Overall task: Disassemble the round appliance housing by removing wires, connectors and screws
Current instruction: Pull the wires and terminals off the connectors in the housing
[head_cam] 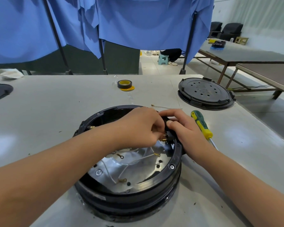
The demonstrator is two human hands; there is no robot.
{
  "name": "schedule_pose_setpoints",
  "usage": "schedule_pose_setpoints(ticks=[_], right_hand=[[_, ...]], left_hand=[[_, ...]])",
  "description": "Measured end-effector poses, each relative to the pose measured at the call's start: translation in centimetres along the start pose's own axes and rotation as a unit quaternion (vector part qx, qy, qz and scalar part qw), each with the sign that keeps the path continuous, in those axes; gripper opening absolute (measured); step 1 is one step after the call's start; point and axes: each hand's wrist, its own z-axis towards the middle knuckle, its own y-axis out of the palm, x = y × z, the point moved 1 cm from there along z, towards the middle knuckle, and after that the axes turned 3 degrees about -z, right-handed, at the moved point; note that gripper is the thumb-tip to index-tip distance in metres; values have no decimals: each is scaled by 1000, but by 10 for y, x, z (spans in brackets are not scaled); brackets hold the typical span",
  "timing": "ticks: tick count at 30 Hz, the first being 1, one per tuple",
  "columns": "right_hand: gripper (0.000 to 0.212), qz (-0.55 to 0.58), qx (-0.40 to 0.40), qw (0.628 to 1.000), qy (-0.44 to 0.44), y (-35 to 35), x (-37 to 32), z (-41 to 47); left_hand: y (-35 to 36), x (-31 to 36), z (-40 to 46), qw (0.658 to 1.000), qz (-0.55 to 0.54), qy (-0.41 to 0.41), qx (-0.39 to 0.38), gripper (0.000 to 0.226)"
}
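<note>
My left hand [138, 126] pinches the stiff connector [168, 136] while my right hand [185, 128] grips the heavy housing [129, 192] rim, steadying thin, fragile wires [138, 161].

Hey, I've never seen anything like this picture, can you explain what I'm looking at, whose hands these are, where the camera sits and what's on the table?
There is no machine here: a person wears one camera on the head, so you look forward and down along their own arms. On the grey table stands a round black appliance housing, open on top, with a shiny metal plate and loose white wires ending in brass ring terminals inside. The left hand and right hand meet at the housing's far right rim, fingers curled around a small black connector block with brass pins. Exactly how each grip sits is partly hidden. Beside the right hand lies a green and yellow screwdriver. Farther back are a tape roll and a round black cover.
</note>
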Motion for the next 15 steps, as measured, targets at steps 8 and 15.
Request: schedule_pose_setpoints(ticks=[8,15], right_hand=[[36,16,2,1000,-1,1,0,1],[38,14,0,1000,-1,2,-1,1]], left_hand=[[-3,4,6,996,85,27,-10,16],[2,1,0,996,82,34,25,17]])
